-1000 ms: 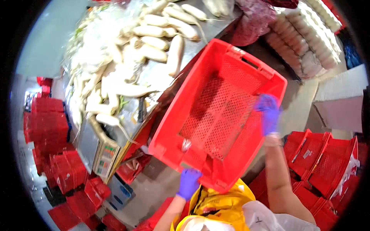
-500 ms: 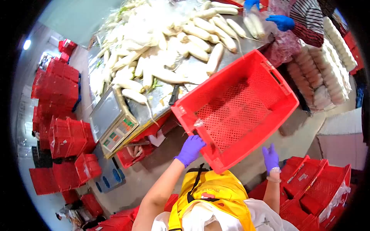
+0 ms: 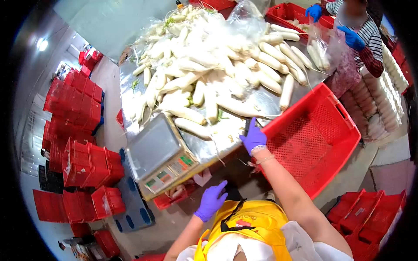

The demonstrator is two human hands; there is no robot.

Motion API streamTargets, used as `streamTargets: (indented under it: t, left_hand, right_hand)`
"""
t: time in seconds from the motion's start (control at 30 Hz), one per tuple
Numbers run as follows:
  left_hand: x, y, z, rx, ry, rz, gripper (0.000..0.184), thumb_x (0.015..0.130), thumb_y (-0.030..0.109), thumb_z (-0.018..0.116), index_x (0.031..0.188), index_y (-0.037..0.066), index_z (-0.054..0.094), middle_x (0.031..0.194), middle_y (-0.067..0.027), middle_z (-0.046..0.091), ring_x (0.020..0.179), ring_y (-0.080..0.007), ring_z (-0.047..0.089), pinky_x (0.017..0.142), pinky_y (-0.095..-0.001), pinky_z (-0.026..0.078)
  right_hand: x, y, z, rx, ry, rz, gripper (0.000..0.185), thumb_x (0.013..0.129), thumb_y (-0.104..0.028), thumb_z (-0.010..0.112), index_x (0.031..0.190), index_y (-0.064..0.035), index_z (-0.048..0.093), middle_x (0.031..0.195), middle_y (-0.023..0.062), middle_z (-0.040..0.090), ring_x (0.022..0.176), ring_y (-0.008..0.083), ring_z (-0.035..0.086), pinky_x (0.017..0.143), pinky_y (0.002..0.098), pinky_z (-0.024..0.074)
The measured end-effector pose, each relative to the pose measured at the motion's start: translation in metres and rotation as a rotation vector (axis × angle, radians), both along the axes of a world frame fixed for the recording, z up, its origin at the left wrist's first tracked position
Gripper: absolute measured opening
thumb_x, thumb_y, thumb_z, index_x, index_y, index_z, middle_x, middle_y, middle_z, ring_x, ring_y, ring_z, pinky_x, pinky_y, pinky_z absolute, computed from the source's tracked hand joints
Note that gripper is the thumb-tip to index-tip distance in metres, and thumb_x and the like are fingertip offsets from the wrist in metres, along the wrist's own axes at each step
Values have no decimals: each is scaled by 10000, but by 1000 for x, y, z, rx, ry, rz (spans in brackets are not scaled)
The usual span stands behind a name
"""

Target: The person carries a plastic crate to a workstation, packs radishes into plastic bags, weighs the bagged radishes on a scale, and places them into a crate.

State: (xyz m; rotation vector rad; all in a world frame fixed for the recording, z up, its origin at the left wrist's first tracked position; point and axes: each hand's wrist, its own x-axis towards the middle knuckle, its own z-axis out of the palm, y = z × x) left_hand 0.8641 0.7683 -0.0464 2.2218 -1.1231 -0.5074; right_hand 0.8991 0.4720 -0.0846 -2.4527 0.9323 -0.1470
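Note:
My right hand [image 3: 254,138], in a purple glove, is at the table's front edge with its index finger stretched out. It lies right against a dark, narrow object [image 3: 247,125], whose kind I cannot make out; no grip on it shows. A red plastic crate [image 3: 305,148] with mesh walls stands just right of this hand, tilted in view, and my forearm crosses in front of it. My left hand [image 3: 211,201], also purple-gloved, hovers in front of my yellow apron with fingers apart and nothing in it. White radishes [image 3: 196,65] are heaped on the metal table [image 3: 220,148].
A scale [image 3: 156,148] sits at the table's near left corner. Across the table, a person in blue gloves [image 3: 352,39] holds a clear bag of radishes [image 3: 319,52]. Red crates [image 3: 82,163] are stacked at left, others [image 3: 368,217] at lower right. Packed radishes [image 3: 376,104] stand at right.
My left hand has let go of the crate's rim and drawn back toward my apron. My right hand has swung from the right side to the dark object. The view has shifted.

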Motion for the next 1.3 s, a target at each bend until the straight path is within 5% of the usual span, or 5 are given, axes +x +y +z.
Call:
streamTargets:
  t: [0.07,0.6,0.77,0.93,1.3]
  left_hand:
    - [35,21,2,-56,3,-2,516,804,126,675,1303,91,547,862,-139,655,800,-316,620,737,-420,503]
    - [187,49,49,-211,249,6,351,876,175,654,1215,85,639,875,-124,672,777,-266,637,712,-358,494]
    - [214,33,71,-212,362,98,358,894,170,639,1241,82,629,874,-152,674,763,-248,655,709,-346,502]
    - [294,14,103,-278,501,347,344,906,149,639,1237,53,632,942,-110,702,841,-189,662,782,-307,515]
    - [531,-283,147,-536,-301,281,639,875,325,677,1373,-6,448,1274,-250,542,1186,-361,520,1021,-416,387]
  right_hand:
    - [38,-3,-93,-344,-128,-65,941,806,-293,669,1454,107,117,1051,252,650,893,365,660,783,431,530]
    - [95,68,42,-256,-178,133,929,763,-232,702,1504,-32,179,905,199,626,735,386,602,685,474,482]
    - [146,31,48,-51,-490,-45,185,798,-168,657,694,-24,607,726,192,604,717,375,578,686,480,446]
    - [255,-46,92,-112,-626,-37,890,772,-279,731,1501,-76,263,1317,183,486,1190,370,444,1045,468,319]
    - [443,-185,118,-222,-58,-166,792,824,-345,671,1474,-81,302,1217,158,579,1187,324,487,1043,467,288]
